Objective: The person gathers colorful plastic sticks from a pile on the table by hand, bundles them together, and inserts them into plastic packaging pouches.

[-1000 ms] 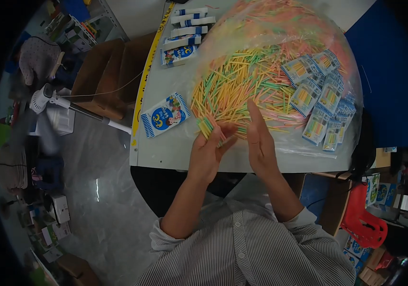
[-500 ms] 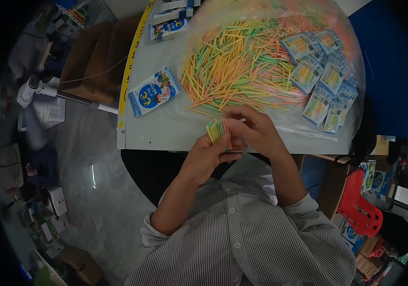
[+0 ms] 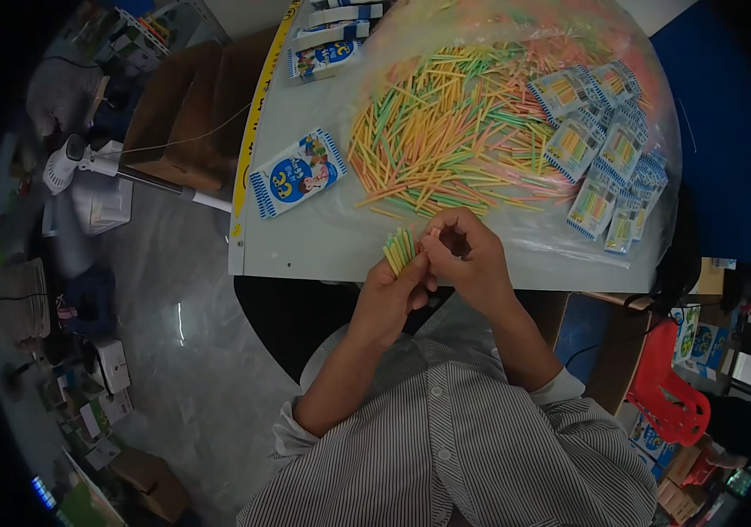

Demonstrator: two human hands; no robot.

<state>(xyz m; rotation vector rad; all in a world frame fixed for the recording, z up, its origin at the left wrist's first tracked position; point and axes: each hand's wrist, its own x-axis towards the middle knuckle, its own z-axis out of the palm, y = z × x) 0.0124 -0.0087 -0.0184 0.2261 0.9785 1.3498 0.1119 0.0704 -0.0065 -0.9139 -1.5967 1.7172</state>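
Bundle of sticks (image 3: 399,252): mainly yellow and green, rising in a loose fan from the left fingers, near the front edge of the counter (image 3: 305,259).
Left hand (image 3: 379,309): closed firmly around the bundle's lower part.
Right hand (image 3: 481,270): fingers curled to a pinch just beside the bundle; pinkish tip apparently between, too small to tell whether gripped.
Bundle work: judged as picking over or evening up by hand.
Next move at bundle: likely calling for a steady left hold and a light right-hand touch, sparing thin, seemingly brittle sticks.
Loose stick pile (image 3: 428,132): directly beyond the fingers; yellow, green, pink.
Clear bag (image 3: 551,239): beyond and right of the fingers, around part of the pile.
Windowed packets (image 3: 618,151): heaped right of the fingers, sticks showing inside.
Blue-and-white packet (image 3: 298,174): flat, left of the fingers, well apart.
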